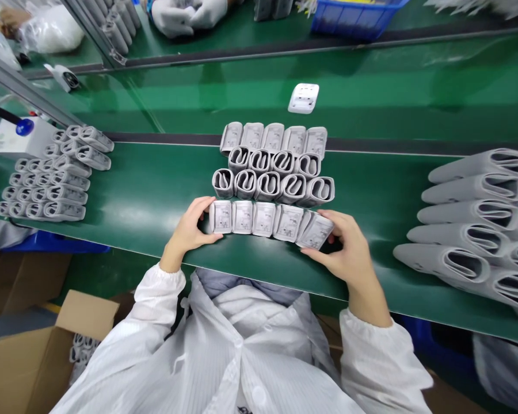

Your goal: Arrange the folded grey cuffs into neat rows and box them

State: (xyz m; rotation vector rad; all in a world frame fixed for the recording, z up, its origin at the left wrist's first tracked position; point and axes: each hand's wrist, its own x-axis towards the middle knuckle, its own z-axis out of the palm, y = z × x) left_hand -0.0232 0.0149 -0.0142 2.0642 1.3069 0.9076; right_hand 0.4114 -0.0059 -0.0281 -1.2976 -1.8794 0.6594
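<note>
A front row of several folded grey cuffs [263, 219] with printed faces up lies between my hands on the green table. My left hand [194, 225] grips the left end of this row, thumb in front and fingers behind. My right hand [343, 244] holds the right end, around the last cuff [315, 230], which is tilted. Right behind stand two rows of rolled cuffs [268, 185] with their coiled ends showing. Farther back is another row of cuffs [273, 138] with printed faces showing.
Rolled cuffs [67, 194] are stacked at the left, near a white box [21, 138]. Larger grey cuffs [461, 261] lie at the right. A white device [304, 98] rests on the green belt beyond. Another person's gloved hands [187, 16] are at the top; a cardboard box [26, 365] stands lower left.
</note>
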